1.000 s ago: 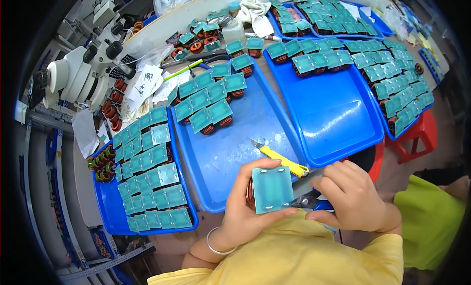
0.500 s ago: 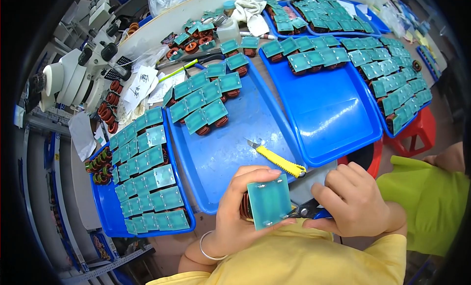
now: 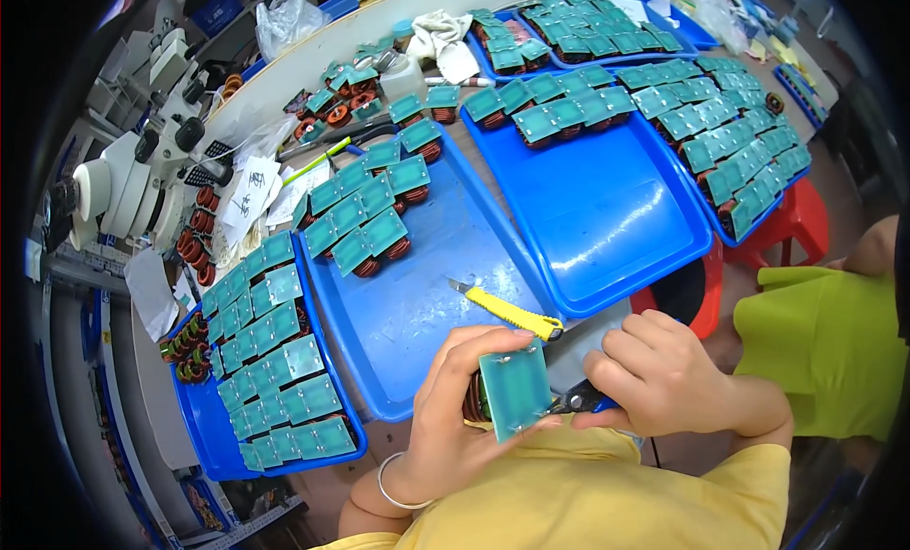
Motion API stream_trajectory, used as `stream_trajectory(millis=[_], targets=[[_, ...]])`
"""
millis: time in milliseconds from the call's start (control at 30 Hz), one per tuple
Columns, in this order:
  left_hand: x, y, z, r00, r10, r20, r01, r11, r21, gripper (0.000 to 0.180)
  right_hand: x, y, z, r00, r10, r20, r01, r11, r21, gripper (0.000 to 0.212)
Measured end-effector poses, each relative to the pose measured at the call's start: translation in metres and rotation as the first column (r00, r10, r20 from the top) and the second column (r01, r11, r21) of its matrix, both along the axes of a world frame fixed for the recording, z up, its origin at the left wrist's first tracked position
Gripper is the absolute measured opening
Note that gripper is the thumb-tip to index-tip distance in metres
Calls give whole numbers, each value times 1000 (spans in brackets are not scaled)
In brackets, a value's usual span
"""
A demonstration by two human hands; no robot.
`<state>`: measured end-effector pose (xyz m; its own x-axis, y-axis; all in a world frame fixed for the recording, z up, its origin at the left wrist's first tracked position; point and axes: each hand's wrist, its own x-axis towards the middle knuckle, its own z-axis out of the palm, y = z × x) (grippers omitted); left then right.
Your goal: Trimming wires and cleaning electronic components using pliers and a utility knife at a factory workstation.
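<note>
Presently, head view, the only one: left hand [image 3: 438, 425] clamped round a green board [image 3: 517, 384] with a copper coil [image 3: 472, 398] on its back, fingers over the top edge, thumb low. Right hand [image 3: 659, 375] closed on blue-handled cutters [image 3: 580, 396]; the hands are apart, joined only through the work. Board is raised in front of the yellow shirt [image 3: 578, 484], tilted, near side of the worn blue tray [image 3: 427, 308]. Cutter tips sit at its lower right corner, by the solder points there — whether the jaws have closed on anything, cannot tell.

Risks, in my judgement: a slip of the tips would score the green face or crack a joint, the board having no support but the left hand. The left thumb lies close along that lower edge; a skidding tool could nip it. A loosened grip would let the coil's weight tip the board out of the fingers. A snipped end might fly toward the shirt or tray.

Yellow knife [image 3: 512, 313] lies at the tray's near right corner, blade bared and pointing away — a careless reach across could catch it.
</note>
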<state>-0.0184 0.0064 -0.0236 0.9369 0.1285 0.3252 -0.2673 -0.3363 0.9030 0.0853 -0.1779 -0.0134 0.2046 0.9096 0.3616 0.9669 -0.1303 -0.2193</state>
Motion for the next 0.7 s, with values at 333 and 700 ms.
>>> stream_trajectory(millis=[333,700], targets=[[-2,-19,-12,959,-174,-225,89,935,-344,65,-11,-27,-20,975,-52,-215,79,990,116,47],[-1,-24,-8,963,-227,-146,211,970,-119,67,-20,-31,2,978,-126,-164,132,991,31,46]])
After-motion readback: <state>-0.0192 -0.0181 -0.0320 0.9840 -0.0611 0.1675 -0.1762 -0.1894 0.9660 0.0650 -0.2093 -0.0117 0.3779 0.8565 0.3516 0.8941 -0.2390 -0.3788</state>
